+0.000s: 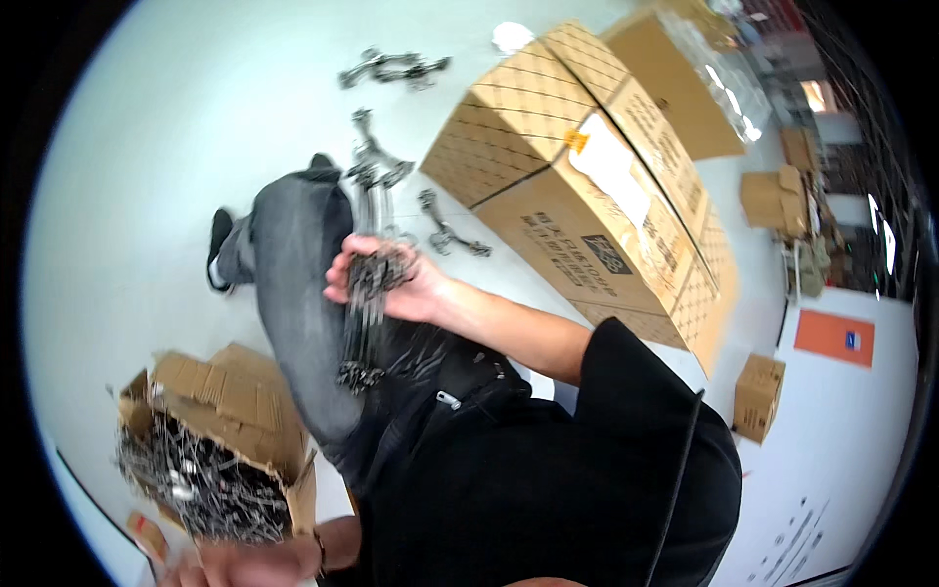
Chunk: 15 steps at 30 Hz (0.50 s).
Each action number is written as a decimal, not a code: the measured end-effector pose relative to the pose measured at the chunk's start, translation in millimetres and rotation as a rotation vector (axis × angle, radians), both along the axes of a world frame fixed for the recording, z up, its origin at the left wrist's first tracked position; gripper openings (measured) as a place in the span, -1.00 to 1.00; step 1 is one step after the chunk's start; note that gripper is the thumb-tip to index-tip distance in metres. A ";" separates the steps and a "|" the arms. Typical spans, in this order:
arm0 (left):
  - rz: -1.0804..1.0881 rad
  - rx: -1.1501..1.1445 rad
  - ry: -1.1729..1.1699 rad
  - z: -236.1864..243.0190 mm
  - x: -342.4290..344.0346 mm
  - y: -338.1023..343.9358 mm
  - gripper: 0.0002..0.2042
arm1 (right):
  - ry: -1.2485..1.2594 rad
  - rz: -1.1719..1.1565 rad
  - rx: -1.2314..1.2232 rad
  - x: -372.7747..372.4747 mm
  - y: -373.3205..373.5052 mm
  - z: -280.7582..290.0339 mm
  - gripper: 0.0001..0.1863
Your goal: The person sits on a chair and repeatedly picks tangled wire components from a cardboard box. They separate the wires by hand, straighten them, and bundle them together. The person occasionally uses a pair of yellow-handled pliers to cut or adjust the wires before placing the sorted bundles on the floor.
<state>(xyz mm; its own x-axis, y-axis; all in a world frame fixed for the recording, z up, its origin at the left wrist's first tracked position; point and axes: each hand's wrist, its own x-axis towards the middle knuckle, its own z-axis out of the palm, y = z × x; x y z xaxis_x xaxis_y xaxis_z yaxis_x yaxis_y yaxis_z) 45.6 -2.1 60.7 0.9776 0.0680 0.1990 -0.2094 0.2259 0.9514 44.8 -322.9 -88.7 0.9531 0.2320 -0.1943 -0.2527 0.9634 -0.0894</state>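
Observation:
My right hand (pixel 399 281) is closed around a bundle of thin dark cables (pixel 364 323) above my lap. The bundle hangs with a knotted clump at its lower end. My left hand (pixel 240 564) is at the lower left edge, smeared by motion, and its fingers are not clear. Just above it stands an open cardboard box (pixel 235 391) filled with a tangle of dark and grey cables (pixel 210 479). Beyond my right hand, similar cable bundles lie on the floor, one near my knee (pixel 372 157), another farther off (pixel 393 68) and a third beside the large carton (pixel 450 227).
A large strapped carton (pixel 548 215) stands to the right of my right hand. Behind it is another cardboard box (pixel 675 78) with clear plastic. Smaller boxes (pixel 759 396) (pixel 775 201) are at the far right. My bent leg (pixel 303 293) lies between the cable box and the floor bundles.

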 end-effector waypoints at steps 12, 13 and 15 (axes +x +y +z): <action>-0.677 0.729 0.079 -66.8 -7.7 -124.3 -0.53 | -0.040 -0.140 -0.086 -3.3 -20.1 27.5 -0.86; -0.663 0.692 0.069 -64.8 -4.8 -120.6 -0.56 | -0.054 -0.132 -0.118 -4.4 -17.9 32.0 -0.82; -0.647 0.613 0.090 -71.6 0.4 -106.6 -0.59 | -0.058 -0.141 -0.080 -2.8 -20.3 31.7 -0.79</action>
